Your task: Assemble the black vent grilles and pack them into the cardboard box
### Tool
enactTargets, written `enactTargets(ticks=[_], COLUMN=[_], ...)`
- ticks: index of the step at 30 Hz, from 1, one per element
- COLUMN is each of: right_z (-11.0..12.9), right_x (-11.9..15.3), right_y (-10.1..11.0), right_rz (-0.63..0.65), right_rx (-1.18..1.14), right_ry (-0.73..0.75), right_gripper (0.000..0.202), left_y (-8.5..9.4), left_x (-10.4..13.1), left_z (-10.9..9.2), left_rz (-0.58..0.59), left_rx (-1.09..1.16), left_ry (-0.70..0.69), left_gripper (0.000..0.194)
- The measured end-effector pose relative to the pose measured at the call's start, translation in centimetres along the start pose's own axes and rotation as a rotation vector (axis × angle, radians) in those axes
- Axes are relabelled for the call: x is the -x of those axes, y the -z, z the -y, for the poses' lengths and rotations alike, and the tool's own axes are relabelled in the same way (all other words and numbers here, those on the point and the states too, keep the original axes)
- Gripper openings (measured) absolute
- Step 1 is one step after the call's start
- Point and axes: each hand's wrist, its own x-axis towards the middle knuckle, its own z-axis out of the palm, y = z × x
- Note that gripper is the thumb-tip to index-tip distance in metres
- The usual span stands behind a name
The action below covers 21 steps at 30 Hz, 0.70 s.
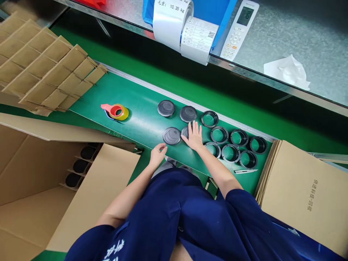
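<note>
My right hand (194, 136) lies flat with fingers spread over a black round air vent (185, 132), hiding much of it. Just left of it sits another round air vent (172, 136), with a louvred face. Two more vents, a left one (166, 108) and a right one (188, 114), lie further back. My left hand (158, 154) is by the bench's front edge, thumb and fingertips drawn together, and nothing shows between them. Several black open rings stand right of my right hand, among them a back ring (216, 116) and a front ring (222, 157).
On the green bench (141, 105) are a yellow tape roll with a red dispenser (115, 110) and a cutter knife (246, 171). Cardboard dividers (51, 69), an open carton (35, 203) and stacked cardboard (304, 195) flank it. A shelf holding labels (199, 36) and a remote (239, 30) overhangs behind.
</note>
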Motion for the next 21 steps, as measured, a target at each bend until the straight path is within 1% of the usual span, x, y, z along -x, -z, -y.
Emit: enactTargets(ticks=[2,3,5,7,9,10,11,12,13,14,16,18,19,21], right_z=[0.6,0.6,0.2,-0.2,-0.3,-0.3,-0.5,-1.0,-1.7,-2.5,-4.3,-5.6,-6.0,-6.4], right_x=[-0.6,-0.9,-1.4,-1.4,-0.7,0.0,0.6,1.2,1.5,1.6,1.1,0.9,1.0,1.6], right_y=[0.1,0.0,-0.6,-1.0,-1.0,-0.9,-0.8,-0.8,-0.9,-1.2,-2.0,-2.6,-2.6,-2.5], right_rz=[-0.060,-0.055,0.022,0.098,0.116,0.111,0.101,0.085,0.066,0.050,0.061,0.058,0.043,-0.006], right_rx=[0.044,0.061,0.081,0.092,0.112,0.127,0.144,0.163,0.183,0.198,0.215,0.214,0.211,0.206], right_ry=[0.007,0.018,0.040,0.055,0.064,0.080,0.104,0.131,0.158,0.187,0.296,0.372,0.382,0.352], right_gripper=[0.081,0.077,0.072,0.070,0.071,0.073,0.076,0.081,0.086,0.091,0.095,0.094,0.093,0.094], left_y=[0.7,0.8,0.5,-0.6,-2.2,-3.0,-3.8,-4.5,-5.0,-5.4,-5.4,-4.7,-4.1,-2.3], left_x=[-0.9,-1.5,-2.9,-4.0,-4.4,-4.4,-4.5,-4.8,-5.3,-6.1,-7.4,-7.3,-6.6,-3.9], left_z=[0.4,0.3,-0.3,-1.7,-3.4,-4.2,-4.9,-5.3,-5.6,-5.6,-5.2,-4.4,-3.9,-2.5], left_rz=[-0.024,-0.031,-0.020,0.026,0.140,0.213,0.303,0.375,0.417,0.433,0.392,0.309,0.258,0.132], left_rx=[-0.067,-0.101,-0.233,-0.458,-0.694,-0.769,-0.812,-0.825,-0.826,-0.817,-0.760,-0.646,-0.565,-0.380], left_ry=[-0.009,-0.026,-0.116,-0.224,-0.265,-0.247,-0.229,-0.240,-0.259,-0.264,-0.245,-0.213,-0.211,-0.249], left_gripper=[0.032,0.034,0.044,0.066,0.096,0.110,0.119,0.122,0.121,0.119,0.116,0.116,0.117,0.118])
